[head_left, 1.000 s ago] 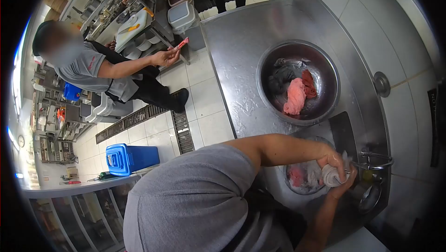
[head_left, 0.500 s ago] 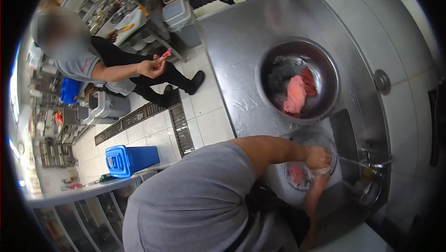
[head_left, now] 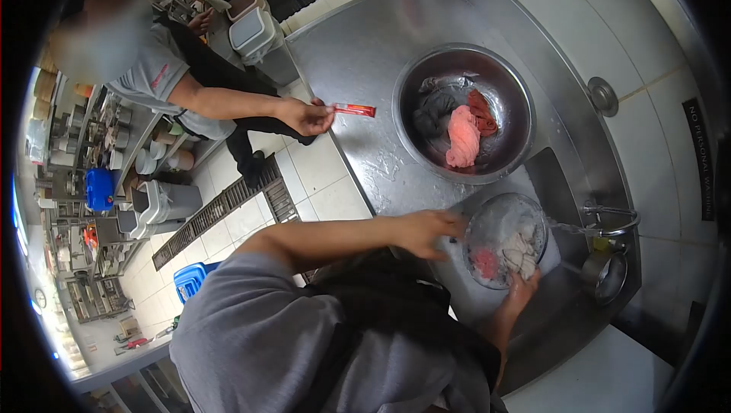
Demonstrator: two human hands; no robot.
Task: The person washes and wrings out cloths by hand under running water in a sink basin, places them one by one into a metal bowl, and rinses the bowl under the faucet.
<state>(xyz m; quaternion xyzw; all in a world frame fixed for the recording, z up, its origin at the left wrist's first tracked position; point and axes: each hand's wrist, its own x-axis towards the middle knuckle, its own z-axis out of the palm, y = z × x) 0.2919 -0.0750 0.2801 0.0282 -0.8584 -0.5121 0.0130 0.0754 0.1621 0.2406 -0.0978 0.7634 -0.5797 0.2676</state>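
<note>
Beside the running tap [head_left: 620,226], the clear bowl [head_left: 493,223] stands in the sink [head_left: 544,322], probably so that water can reach it, with the pale cloth [head_left: 520,255] inside. At the rim, the right hand [head_left: 523,288] seems to have its fingers closed around this cloth, maybe to hold it there, while the left hand [head_left: 428,233], near the bowl, shows nothing held, but blur hides how far its fingers are open.
</note>
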